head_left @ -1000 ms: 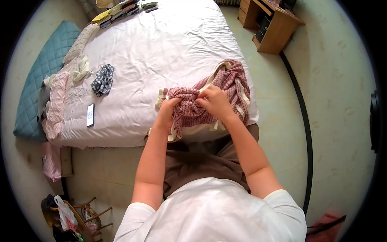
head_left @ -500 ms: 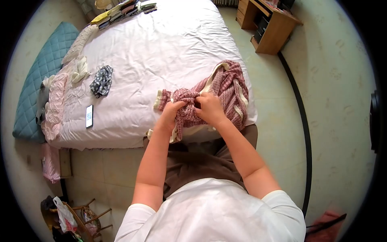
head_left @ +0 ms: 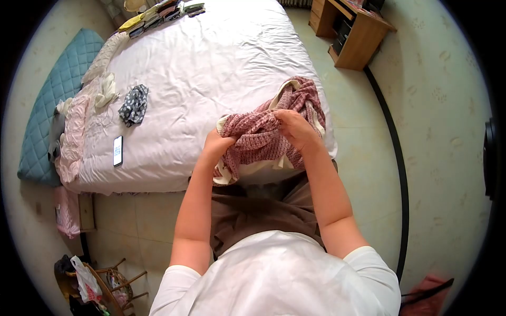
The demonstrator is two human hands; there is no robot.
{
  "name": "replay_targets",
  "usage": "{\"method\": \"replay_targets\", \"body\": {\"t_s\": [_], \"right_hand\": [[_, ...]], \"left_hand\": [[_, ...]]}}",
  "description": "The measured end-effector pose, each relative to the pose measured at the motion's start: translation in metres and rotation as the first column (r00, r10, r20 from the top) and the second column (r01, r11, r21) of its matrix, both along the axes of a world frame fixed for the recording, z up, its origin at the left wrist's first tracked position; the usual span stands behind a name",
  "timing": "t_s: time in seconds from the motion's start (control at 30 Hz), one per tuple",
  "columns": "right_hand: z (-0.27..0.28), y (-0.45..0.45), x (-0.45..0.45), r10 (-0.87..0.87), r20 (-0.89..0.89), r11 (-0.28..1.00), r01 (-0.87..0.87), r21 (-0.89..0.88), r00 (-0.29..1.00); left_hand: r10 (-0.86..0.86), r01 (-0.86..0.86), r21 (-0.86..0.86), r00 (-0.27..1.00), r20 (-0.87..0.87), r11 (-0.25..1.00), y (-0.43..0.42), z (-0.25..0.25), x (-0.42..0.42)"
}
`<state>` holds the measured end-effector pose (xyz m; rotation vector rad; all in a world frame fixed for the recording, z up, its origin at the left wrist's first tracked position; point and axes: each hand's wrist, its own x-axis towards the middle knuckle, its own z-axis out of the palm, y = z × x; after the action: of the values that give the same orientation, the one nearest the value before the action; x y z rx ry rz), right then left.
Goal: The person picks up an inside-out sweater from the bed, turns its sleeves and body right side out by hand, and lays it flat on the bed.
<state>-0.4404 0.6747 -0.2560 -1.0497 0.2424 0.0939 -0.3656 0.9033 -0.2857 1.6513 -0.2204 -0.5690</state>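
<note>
A pink knitted garment (head_left: pixel 255 139) with cream edging lies bunched at the near right corner of the bed (head_left: pixel 174 95). My left hand (head_left: pixel 216 145) grips its left part, thumb on top of the knit. On the other side, my right hand (head_left: pixel 296 129) holds the upper middle of the same garment, fingers closed on a fold. The cloth is raised a little between my hands, and a cream strip hangs at its lower edge. My fingertips are partly hidden in the fabric.
On the bed's left are a dotted dark cloth (head_left: pixel 134 105), a phone (head_left: pixel 118 150) and a white cloth (head_left: pixel 106 89). Folded clothes (head_left: pixel 158 18) lie at the far end. A teal cushion (head_left: pixel 58 110) leans left; a wooden desk (head_left: pixel 356 39) stands far right.
My hands have moved apart, the left one to the left and the right one to the right. The garment's left end has been drawn in and its folds are spread wider between them.
</note>
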Motion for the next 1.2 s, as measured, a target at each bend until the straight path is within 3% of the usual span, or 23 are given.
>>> {"method": "replay_targets", "body": {"t_s": [0.03,0.1,0.13,0.17,0.23,0.27,0.3,0.37,0.43,0.47,0.5,0.53,0.6,0.63,0.7,0.73,0.8,0.83,0.9,0.97,1.1,1.17,1.2], "right_hand": [[0.003,0.002,-0.001,-0.002,0.001,1.000,0.002,-0.002,1.000],[0.010,0.010,-0.002,-0.048,-0.075,0.985,0.060,0.165,0.996],[0.015,0.013,-0.003,-0.074,-0.053,0.989,0.080,0.121,0.996],[0.012,0.012,-0.001,-0.072,-0.050,0.990,0.078,0.120,0.996],[0.004,0.011,-0.002,-0.057,0.077,0.995,0.064,-0.083,0.995],[0.001,0.016,-0.001,-0.111,0.101,0.976,0.128,-0.176,0.989],[0.000,0.018,0.000,-0.108,0.099,0.977,0.124,-0.175,0.989],[-0.001,0.021,0.002,-0.063,0.152,0.949,0.106,-0.297,0.986],[-0.001,0.022,0.004,-0.081,0.195,0.930,0.144,-0.338,0.977],[0.000,0.020,0.003,-0.093,0.213,0.879,0.181,-0.441,0.973],[0.000,0.017,0.000,-0.108,0.231,0.814,0.219,-0.537,0.967],[-0.002,0.015,-0.003,-0.116,0.229,0.811,0.225,-0.539,0.966],[-0.001,0.014,-0.011,-0.220,0.391,0.359,0.447,-0.820,0.894],[0.005,0.014,-0.015,-0.217,0.395,0.356,0.449,-0.819,0.893],[0.020,0.018,-0.031,-0.050,0.634,0.039,0.635,-0.771,0.772],[0.028,0.023,-0.038,-0.018,0.619,0.112,0.617,-0.779,0.785],[0.027,0.031,-0.047,0.111,0.539,0.068,0.535,-0.842,0.835],[0.027,0.036,-0.051,0.235,0.445,0.009,0.455,-0.890,0.864],[0.014,0.042,-0.050,0.197,0.444,-0.086,0.467,-0.880,0.874],[-0.003,0.040,-0.045,0.165,0.438,-0.340,0.468,-0.816,0.884],[-0.018,0.043,-0.041,0.149,0.358,-0.301,0.387,-0.872,0.922],[-0.027,0.044,-0.039,0.125,0.355,-0.073,0.365,-0.928,0.927],[-0.021,0.044,-0.040,0.126,0.355,-0.074,0.365,-0.928,0.926]], "left_hand": [[-0.002,0.002,-0.002,1.000,0.001,1.000,0.000,-0.011,0.004],[0.004,-0.144,0.369,0.935,0.355,0.918,-0.002,-0.018,0.008],[0.013,-0.408,0.469,0.765,0.643,0.783,-0.002,-0.019,0.000],[0.015,-0.411,0.467,0.763,0.646,0.783,-0.004,-0.017,-0.001],[0.144,-0.540,0.192,0.519,0.842,0.820,-0.008,0.006,-0.015],[0.158,-0.409,0.110,0.567,0.809,0.906,-0.011,0.020,-0.020],[0.158,-0.412,0.112,0.567,0.808,0.904,-0.019,0.035,-0.031],[-0.056,-0.114,0.354,0.898,0.436,0.928,-0.035,0.054,-0.052],[-0.155,-0.105,0.427,0.833,0.531,0.898,-0.039,0.035,-0.047],[-0.024,-0.031,0.136,0.924,0.383,0.990,-0.039,0.018,-0.039],[0.044,-0.011,-0.177,0.982,0.184,0.984,-0.040,0.025,-0.038],[0.008,-0.009,-0.297,1.000,-0.007,0.955,-0.035,0.030,-0.041],[-0.001,-0.030,-0.332,0.996,-0.092,0.943,-0.035,0.043,-0.050],[-0.004,-0.060,-0.362,0.985,-0.174,0.930,-0.035,0.046,-0.050],[-0.010,-0.036,-0.326,0.990,-0.138,0.945,-0.034,0.021,-0.040],[-0.004,-0.029,-0.339,0.995,-0.096,0.940,-0.035,0.015,-0.039],[-0.005,-0.017,-0.351,0.998,-0.060,0.936,-0.040,0.004,-0.039],[0.019,-0.034,-0.378,0.999,-0.045,0.925,-0.043,-0.001,-0.038],[0.039,-0.046,-0.410,0.999,-0.025,0.911,-0.049,-0.002,-0.038],[-0.019,0.009,-0.445,1.000,-0.018,0.896,-0.051,0.008,-0.045],[-0.096,-0.011,-0.543,0.981,-0.168,0.839,-0.052,0.021,-0.059],[-0.081,-0.120,-0.571,0.946,-0.314,0.812,-0.052,0.021,-0.061],[-0.081,-0.120,-0.572,0.946,-0.314,0.812,-0.051,0.017,-0.057]]}}
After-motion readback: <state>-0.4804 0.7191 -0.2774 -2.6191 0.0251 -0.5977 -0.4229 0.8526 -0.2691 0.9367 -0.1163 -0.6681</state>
